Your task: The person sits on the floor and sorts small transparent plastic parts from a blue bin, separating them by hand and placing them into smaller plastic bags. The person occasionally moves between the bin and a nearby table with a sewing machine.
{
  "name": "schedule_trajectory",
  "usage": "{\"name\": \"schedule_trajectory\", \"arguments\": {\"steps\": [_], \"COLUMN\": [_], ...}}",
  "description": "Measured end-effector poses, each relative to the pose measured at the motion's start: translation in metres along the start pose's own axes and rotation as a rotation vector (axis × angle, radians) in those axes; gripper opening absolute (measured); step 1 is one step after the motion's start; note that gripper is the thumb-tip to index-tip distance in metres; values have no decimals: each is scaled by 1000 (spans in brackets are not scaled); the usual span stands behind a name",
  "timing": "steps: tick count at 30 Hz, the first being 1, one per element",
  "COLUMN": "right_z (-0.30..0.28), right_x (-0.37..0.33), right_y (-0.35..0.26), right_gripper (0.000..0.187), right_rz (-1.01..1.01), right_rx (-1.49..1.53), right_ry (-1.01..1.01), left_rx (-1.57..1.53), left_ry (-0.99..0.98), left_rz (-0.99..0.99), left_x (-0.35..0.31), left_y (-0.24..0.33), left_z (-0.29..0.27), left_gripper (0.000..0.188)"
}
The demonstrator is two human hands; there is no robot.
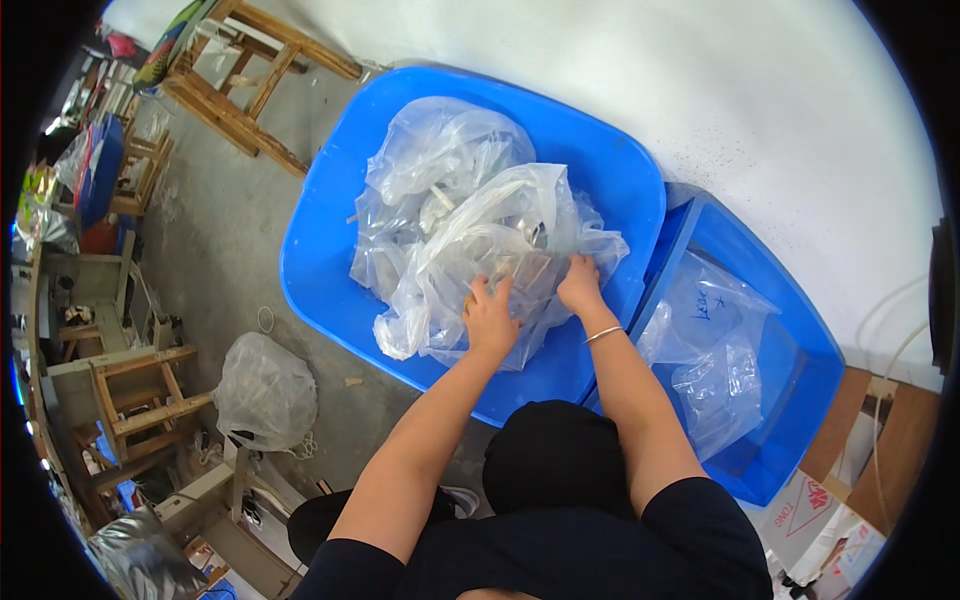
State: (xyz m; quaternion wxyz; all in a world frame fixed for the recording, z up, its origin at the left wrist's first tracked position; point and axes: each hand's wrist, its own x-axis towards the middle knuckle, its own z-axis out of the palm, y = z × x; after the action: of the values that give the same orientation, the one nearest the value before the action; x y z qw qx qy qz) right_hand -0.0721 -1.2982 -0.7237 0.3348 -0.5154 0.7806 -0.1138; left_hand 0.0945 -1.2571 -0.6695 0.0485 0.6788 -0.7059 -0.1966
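Note:
A heap of clear plastic bags [440, 150] lies in a large blue plastic tub [335, 290] in front of me. My left hand [490, 318], with a ring on one finger, rests on the crumpled bag [480, 250] at the near side of the heap. Its fingers are spread apart. On the right side of the same bag is my right hand [580, 288], a bangle at its wrist, with the fingers bent together on the plastic. Small pale and brownish pieces show through the film, too blurred to name.
A second blue bin [775, 390] with flat clear bags [720, 320] stands against the tub's right side. A white wall [780, 120] rises behind. On the floor at left are a filled plastic bag [265, 390] and wooden stools [225, 110]. A white carton [810, 515] stands at lower right.

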Motion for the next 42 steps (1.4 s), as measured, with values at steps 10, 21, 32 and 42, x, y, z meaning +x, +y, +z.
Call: {"name": "schedule_trajectory", "arguments": {"steps": [10,21,32,42], "right_z": [-116,-111,-14,-2], "right_x": [-72,-72,-78,-26], "right_y": [-11,-77,-55,-82], "right_gripper": [23,38,28,23], "right_rz": [-611,-438,-640,-686], "right_rx": [138,673,-725,-202], "right_ry": [-521,-587,-721,36], "left_rx": [-535,-1707,-1399,-440], "left_ry": [-288,412,159,704], "left_rz": [483,-148,-332,154], "left_x": [-29,-52,81,46], "left_y": [-57,-94,-217,-87], "left_z": [-28,-190,-207,-114], "left_gripper": [60,53,53,49]}}
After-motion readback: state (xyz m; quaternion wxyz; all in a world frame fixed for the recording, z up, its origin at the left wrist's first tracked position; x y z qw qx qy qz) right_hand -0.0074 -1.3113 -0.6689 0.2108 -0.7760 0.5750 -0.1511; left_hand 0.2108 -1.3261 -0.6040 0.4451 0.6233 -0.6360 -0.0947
